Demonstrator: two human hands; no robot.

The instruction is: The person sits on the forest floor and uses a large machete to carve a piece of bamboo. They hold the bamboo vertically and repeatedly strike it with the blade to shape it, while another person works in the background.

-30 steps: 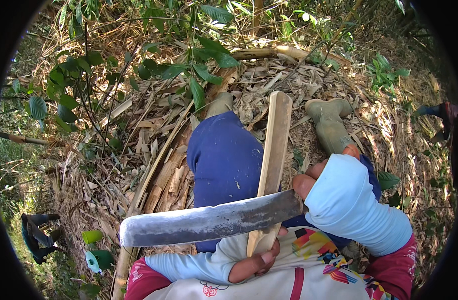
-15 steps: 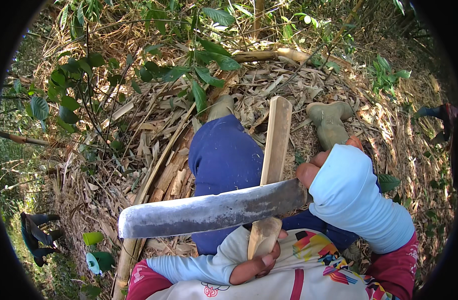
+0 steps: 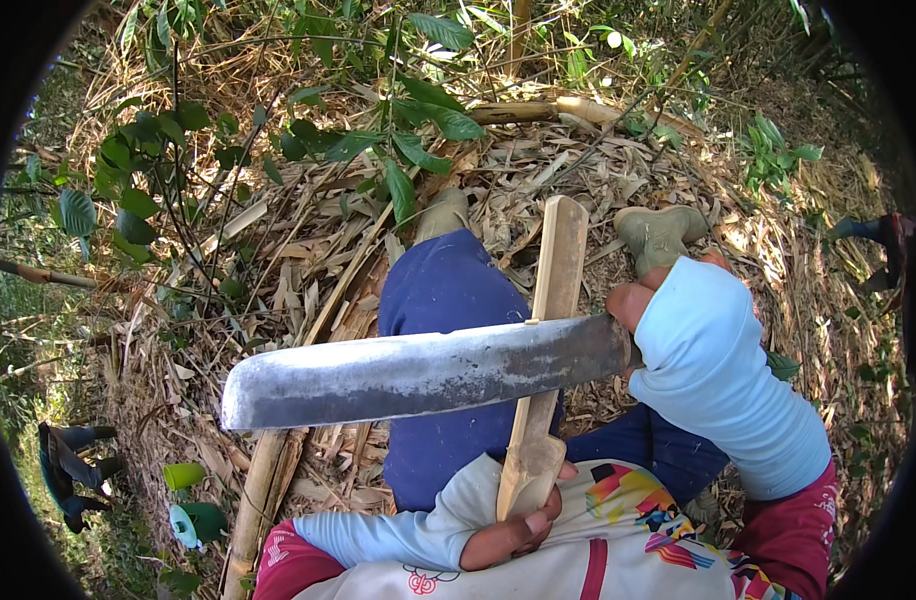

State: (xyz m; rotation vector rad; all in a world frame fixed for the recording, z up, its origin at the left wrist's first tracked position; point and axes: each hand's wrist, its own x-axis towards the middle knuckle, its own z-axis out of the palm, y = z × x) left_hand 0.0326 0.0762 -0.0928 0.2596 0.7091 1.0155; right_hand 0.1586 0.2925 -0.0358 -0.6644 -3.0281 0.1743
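Note:
My left hand (image 3: 513,535) grips the lower end of a split bamboo slat (image 3: 555,290) that stands upright in front of my chest. My right hand (image 3: 638,300), in a pale blue sleeve, holds the handle of a long, broad machete (image 3: 418,375). The blade lies crosswise, its edge against the slat about halfway up, the tip pointing left. My legs in blue trousers (image 3: 443,300) stretch out behind the slat, with green rubber boots (image 3: 663,235) at the far end.
Dry bamboo leaves and husks cover the ground. A thick bamboo pole (image 3: 253,505) lies along my left side. Green-leaved saplings (image 3: 158,190) stand at left and top. Green plastic objects (image 3: 193,500) lie at lower left. Another person's sleeve (image 3: 883,235) shows at the right edge.
The machete has risen up the slat and tilted more level. My right hand has lifted with it; the left hand stays at the slat's base.

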